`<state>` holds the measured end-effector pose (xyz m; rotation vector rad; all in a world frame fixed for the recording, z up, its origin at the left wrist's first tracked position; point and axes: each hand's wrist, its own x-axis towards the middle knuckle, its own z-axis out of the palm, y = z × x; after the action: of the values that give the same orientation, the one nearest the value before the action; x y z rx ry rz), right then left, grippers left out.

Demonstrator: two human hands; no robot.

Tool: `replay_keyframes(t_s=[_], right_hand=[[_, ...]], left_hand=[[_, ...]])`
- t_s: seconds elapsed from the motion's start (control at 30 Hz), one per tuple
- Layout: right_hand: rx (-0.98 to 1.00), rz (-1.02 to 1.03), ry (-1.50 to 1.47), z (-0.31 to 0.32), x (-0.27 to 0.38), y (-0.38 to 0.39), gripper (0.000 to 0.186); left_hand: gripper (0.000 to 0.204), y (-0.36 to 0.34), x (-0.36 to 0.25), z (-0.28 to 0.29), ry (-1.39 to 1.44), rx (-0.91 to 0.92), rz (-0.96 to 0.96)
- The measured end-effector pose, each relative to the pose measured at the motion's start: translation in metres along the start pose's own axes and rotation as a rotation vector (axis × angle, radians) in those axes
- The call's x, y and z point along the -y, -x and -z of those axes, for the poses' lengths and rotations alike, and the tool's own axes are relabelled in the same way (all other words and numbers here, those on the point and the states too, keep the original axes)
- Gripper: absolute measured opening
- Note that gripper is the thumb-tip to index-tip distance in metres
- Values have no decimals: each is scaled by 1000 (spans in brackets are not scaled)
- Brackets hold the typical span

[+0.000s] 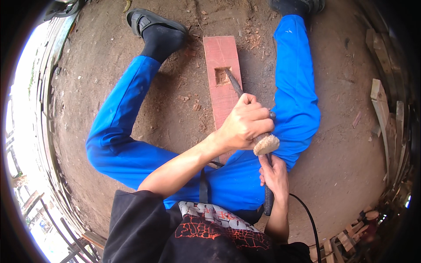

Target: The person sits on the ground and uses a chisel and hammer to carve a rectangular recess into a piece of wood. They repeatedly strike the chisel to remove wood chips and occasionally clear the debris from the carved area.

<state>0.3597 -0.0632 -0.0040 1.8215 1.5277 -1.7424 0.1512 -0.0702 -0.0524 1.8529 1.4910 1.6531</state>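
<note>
A reddish wooden plank (224, 103) lies on the ground between my legs, with a squarish recess (222, 76) cut into it. My left hand (247, 123) is wrapped round a chisel (234, 83), whose blade slants down to the recess's right side. The frayed butt of the chisel's wooden handle (266, 145) sticks out below that fist. Closed round the dark handle of a hammer (268, 201), my right hand (275, 175) is just below the chisel's butt. The hammer's head is mostly hidden behind my left hand and the chisel handle.
Wood chips (193, 103) lie scattered over the dirt floor (342, 175). My legs in blue trousers (118, 105) are spread on both sides of the plank. Lumber (381, 105) is stacked at the right, and wood offcuts (346, 241) lie at the lower right. A black cable (310, 215) runs past my right forearm.
</note>
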Motion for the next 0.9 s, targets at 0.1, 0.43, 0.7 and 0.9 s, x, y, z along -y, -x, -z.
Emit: replay_keyframes(t_s=[0.1,0.43,0.7,0.9], right_hand=[[-2,-11,1,0,5,2,52],[-45,-4,-29,-2,5,5,49],[-18,10,-28,-1,2,5,50],[-11,38,-11,0,0,3,52]], left_hand=[[23,-6,2,8,4,-27,17],[13,-43,-2,-16,-141,220,222],[16,-81,10,18,37,-85,313],[10,-82,21,77,117,-494,606]])
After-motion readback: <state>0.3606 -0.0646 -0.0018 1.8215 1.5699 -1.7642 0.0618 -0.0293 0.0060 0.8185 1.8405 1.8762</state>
